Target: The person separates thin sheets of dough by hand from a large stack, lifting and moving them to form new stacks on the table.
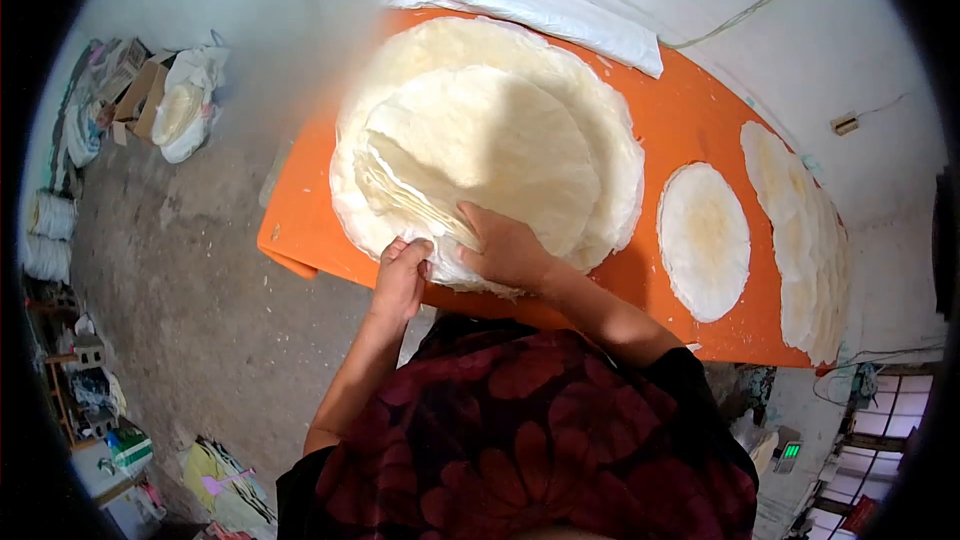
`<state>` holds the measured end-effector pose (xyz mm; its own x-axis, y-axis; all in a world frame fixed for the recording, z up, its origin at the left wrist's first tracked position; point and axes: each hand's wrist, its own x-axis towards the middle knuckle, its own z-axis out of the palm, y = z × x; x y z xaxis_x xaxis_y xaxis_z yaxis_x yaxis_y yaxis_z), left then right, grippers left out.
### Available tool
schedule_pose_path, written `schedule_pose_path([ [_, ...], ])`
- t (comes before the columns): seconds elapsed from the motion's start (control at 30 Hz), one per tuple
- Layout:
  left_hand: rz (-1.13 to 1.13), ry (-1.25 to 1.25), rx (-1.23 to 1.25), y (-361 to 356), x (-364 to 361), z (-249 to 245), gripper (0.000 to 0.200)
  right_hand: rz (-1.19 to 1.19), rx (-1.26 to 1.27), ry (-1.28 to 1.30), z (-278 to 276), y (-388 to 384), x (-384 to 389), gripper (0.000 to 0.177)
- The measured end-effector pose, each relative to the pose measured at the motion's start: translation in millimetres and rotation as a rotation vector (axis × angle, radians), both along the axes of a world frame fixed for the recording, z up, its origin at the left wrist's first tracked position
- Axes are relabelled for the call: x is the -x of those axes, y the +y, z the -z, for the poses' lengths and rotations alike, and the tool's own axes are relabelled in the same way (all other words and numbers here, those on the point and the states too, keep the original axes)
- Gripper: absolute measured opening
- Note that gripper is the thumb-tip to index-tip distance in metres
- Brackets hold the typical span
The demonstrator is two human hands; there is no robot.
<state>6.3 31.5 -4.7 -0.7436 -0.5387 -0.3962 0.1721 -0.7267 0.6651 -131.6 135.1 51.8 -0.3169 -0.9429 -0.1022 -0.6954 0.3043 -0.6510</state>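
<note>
As the pale sheets [530, 130] are lying stacked on the tabletop [690, 110], I am pinching their near rim with the left hand [403, 275], grasping raised layers [402, 186] with the right hand [505, 246], and judging them light, fragile, best taken by the edge.

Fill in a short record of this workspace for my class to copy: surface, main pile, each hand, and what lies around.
surface: orange-covered table
main pile: broad stack of thin, flatbread-like rounds, narrower ones on top
left hand: fingertips pinching a sheet edge at the near side
right hand: against folded-back layers; grip unclear
right of pile: small stack, then overlapping rounds
behind pile: long white covering
</note>
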Motion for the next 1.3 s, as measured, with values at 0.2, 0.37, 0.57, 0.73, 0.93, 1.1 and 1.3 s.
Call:
schedule_pose_path([
  [0.2, 0.014, -0.125, 0.055, -2, -8, -8, 0.006, 0.094, -0.313, 0.205, 3, -13, 14, 0.03],
  [0.37, 0.061, -0.396, -0.049, -4, -27, -23, 0.016, 0.371, 0.043, 0.05, -98, -11, 128, 0.024],
  [0.57, 0.292, -0.567, 0.433, -12, -59, -25, 0.028, 0.379, 0.351, 0.71, -194, -2, 102, 0.007],
  [0.73, 0.099, -0.335, 0.195, -32, -18, -32, 0.018, 0.124, 0.37, 1.038, -78, -32, 102, 0.008],
  [0.93, 0.143, -0.198, -0.035, -14, 27, -28, 0.019, 0.072, -0.042, 0.544, 37, -25, 110, 0.013],
  [1.1, 0.052, -0.25, -0.052, -18, 52, -13, 0.023, 0.306, 0.002, 0.378, -29, -29, 170, 0.04],
  [1.3, 0.078, -0.343, -0.106, 5, 72, -3, 0.023, 0.161, 0.191, 1.012, -121, 10, 123, 0.004],
])
